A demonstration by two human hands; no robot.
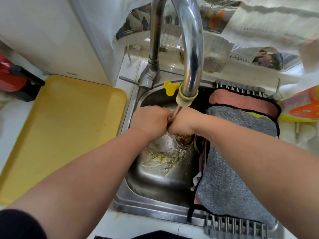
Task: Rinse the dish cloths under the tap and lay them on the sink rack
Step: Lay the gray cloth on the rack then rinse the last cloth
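My left hand (150, 120) and right hand (183, 121) hide most of the dish cloth (170, 120) I grip; the tap (192, 49) leaves the top edge.

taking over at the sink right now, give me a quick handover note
Hands: left hand and right hand are pressed together under the running chrome gooseneck tap, fingers curled round what looks like a small dark bunched cloth, mostly hidden.
Done: grey knitted cloth and pink cloth lie on the grey slatted sink rack over the right side of the steel sink, grey overlapping pink.
Left: finish rinsing the held cloth, then lay it on the rack.
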